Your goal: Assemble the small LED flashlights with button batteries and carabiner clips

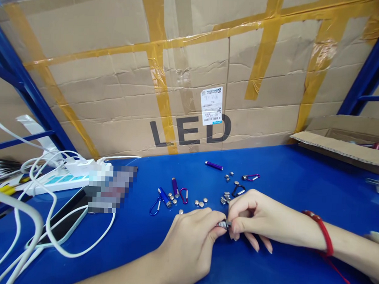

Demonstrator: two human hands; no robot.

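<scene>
My left hand [190, 245] is closed on a small dark metal tube, probably part of a mini flashlight [222, 224], with a silvery end showing. The fingers of my right hand [258, 221] pinch its other end, and most of it is hidden in my grip. Just beyond my hands lie silver button cells [201, 204] in loose groups. A blue mini flashlight [164, 197] with a blue carabiner [155, 206] rests beside a purple tube [174, 187] and a purple carabiner [184, 195]. Another purple tube [214, 165] lies farther back.
At left, white cables cross a power strip [60, 181] and a phone [65, 216]. A black carabiner [238, 190] and a purple one [253, 177] lie beyond my right hand. An open cardboard box [338, 147] stands at right; taped cardboard [122, 98] walls the back.
</scene>
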